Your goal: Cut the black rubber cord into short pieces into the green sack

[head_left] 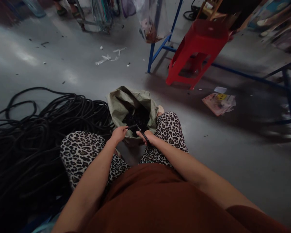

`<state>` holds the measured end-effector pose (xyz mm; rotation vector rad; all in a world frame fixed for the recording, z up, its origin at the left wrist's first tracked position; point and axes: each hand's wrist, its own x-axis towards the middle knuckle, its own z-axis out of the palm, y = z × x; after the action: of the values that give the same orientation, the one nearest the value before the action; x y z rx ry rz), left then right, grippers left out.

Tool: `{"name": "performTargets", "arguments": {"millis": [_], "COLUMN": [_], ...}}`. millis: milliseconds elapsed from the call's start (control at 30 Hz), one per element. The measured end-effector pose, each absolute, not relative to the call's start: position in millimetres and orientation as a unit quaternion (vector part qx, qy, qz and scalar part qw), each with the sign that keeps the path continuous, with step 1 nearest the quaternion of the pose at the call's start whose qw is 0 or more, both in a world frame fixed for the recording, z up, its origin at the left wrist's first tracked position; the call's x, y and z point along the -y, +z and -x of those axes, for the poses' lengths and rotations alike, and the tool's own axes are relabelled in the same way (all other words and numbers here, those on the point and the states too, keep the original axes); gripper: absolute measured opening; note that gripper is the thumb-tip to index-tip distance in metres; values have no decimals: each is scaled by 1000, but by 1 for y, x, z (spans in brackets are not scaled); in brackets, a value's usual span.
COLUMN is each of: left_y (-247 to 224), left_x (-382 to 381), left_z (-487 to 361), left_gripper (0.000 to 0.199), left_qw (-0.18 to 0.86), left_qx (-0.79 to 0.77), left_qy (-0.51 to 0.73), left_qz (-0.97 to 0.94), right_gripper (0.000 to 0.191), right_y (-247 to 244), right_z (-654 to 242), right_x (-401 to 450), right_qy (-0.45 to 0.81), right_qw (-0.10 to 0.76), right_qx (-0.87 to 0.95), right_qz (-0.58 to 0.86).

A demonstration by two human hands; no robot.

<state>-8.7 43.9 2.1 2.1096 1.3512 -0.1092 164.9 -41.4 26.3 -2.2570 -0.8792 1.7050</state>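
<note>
Over the mouth of an olive woven sack (116, 108), both of my hands are close together. My left hand (119, 134) pinches a short black strip (131, 126), which looks like a cord or tube end. In my right hand (149, 137) is a black-handled tool (144, 135); whether it is scissors or pliers I cannot tell. Its tip meets or nearly meets the strip's end. Dark pieces (142, 115) lie inside the sack, too dim to make out singly. The sack stands on the floor between my knees.
A large heap of black cord or tubing (48, 126) sprawls to the left. Ahead stand a red plastic stool (196, 48) and a blue metal frame (157, 55) with a clear plastic bag (151, 22). Printed sheets (219, 103) and white scraps (106, 59) litter the grey floor.
</note>
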Motion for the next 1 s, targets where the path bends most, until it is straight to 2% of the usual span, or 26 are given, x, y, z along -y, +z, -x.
{"name": "performTargets", "arguments": {"millis": [167, 333, 1000], "left_y": [5, 6, 4], "left_x": [-45, -44, -36], "left_z": [8, 7, 4], "left_gripper": [34, 34, 34], "left_qw": [292, 292, 304], "left_qx": [-524, -515, -475], "left_qy": [-16, 10, -26], "left_qz": [-800, -806, -826], "right_gripper": [61, 65, 64], "right_y": [23, 18, 18], "right_z": [-164, -161, -162], "right_x": [44, 47, 47], "right_qy": [616, 644, 659], "right_qw": [121, 121, 125], "right_qx": [244, 272, 283], "right_qz": [739, 705, 686]}}
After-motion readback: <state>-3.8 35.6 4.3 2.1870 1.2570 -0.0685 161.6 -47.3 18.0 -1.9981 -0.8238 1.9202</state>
